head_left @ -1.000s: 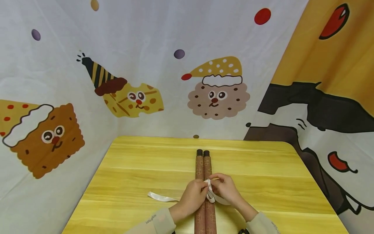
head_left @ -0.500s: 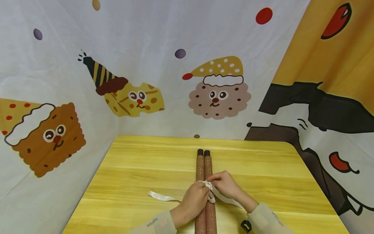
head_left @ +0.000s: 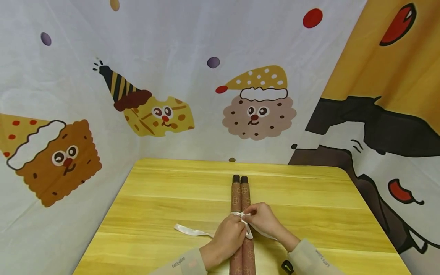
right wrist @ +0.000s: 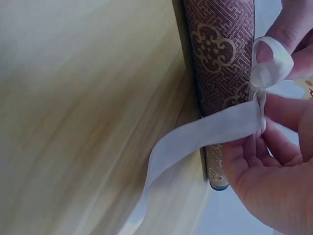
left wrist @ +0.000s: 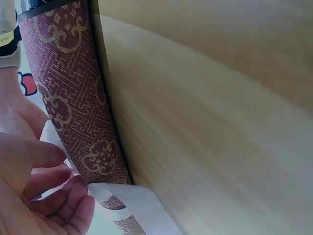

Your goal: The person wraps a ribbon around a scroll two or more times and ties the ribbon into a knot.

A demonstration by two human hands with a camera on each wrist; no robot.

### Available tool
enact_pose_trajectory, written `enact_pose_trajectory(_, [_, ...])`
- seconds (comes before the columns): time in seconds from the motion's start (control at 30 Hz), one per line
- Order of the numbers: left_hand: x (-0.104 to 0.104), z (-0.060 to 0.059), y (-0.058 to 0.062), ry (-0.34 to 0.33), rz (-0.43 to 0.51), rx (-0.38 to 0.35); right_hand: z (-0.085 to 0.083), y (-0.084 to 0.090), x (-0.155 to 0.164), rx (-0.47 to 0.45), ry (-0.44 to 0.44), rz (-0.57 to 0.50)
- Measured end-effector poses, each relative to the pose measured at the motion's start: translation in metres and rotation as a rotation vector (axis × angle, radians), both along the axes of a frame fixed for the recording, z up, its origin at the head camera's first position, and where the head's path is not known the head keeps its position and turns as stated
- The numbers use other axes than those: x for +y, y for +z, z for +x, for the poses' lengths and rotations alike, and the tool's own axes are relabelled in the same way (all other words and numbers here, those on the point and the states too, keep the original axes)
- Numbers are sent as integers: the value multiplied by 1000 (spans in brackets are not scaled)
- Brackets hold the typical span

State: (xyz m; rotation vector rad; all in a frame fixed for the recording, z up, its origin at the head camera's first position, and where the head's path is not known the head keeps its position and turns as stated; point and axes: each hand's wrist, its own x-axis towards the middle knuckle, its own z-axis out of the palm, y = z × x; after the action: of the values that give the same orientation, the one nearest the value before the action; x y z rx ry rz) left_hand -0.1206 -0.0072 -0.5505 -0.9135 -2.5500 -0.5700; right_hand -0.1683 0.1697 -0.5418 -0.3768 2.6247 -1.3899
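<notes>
Two long rolls (head_left: 235,198) in brown-red patterned brocade, scroll-like with black end knobs (head_left: 244,179), lie side by side on the table. A white ribbon (right wrist: 195,128) runs around them and is bunched into a loop (right wrist: 274,63) on top. My left hand (head_left: 228,235) pinches the ribbon over the rolls, its fingers curled in the left wrist view. Opposite it, my right hand (head_left: 264,219) pinches the ribbon between thumb and fingers at the crossing. One ribbon tail (head_left: 190,230) lies out to the left; the other hangs to the right. The fingers partly hide the crossing.
The wood-grain table (head_left: 154,194) extends on both sides of the rolls. A cartoon-printed cloth (head_left: 178,46) stands behind the table and along its sides. A small black device (head_left: 287,266) shows beside the right sleeve.
My right hand has shifted slightly left with its ribbon, and my left hand has come down over the crossing. The raised ribbon loop is lower and more covered. The rolls have stayed put.
</notes>
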Motion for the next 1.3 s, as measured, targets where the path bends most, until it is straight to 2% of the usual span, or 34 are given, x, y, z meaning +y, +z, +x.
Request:
enact_pose_trajectory(0.1, [0, 2, 1, 30, 18, -2, 0, -2, -2, 19, -9, -11])
enact_pose_trajectory(0.23, [-1, 5, 3, 54, 39, -44, 1, -3, -2, 18, -25, -16])
enact_pose_trajectory(0.37, [-1, 7, 3, 2, 55, -78, 2, -2, -1, -15, -51, -35])
enact_pose_trajectory(0.5, [1, 8, 2, -63, 83, -53, 2, -1, -1, -66, -71, -76])
enact_pose_trajectory(0.83, [8, 7, 5, -39, 30, -45, 3, 2, -3, -144, -83, -178])
enact_pose_trajectory(0.93, [7, 8, 5, -43, 35, -80, 3, 4, -2, -169, -113, -214])
enact_pose_trajectory(1.13, [-1, 12, 6, -60, 136, -197, -1, 11, 4, -208, -188, -264])
enact_pose_trajectory(1.3, [-11, 14, 7, -52, 188, -266, -3, 13, 9, -182, -220, -279])
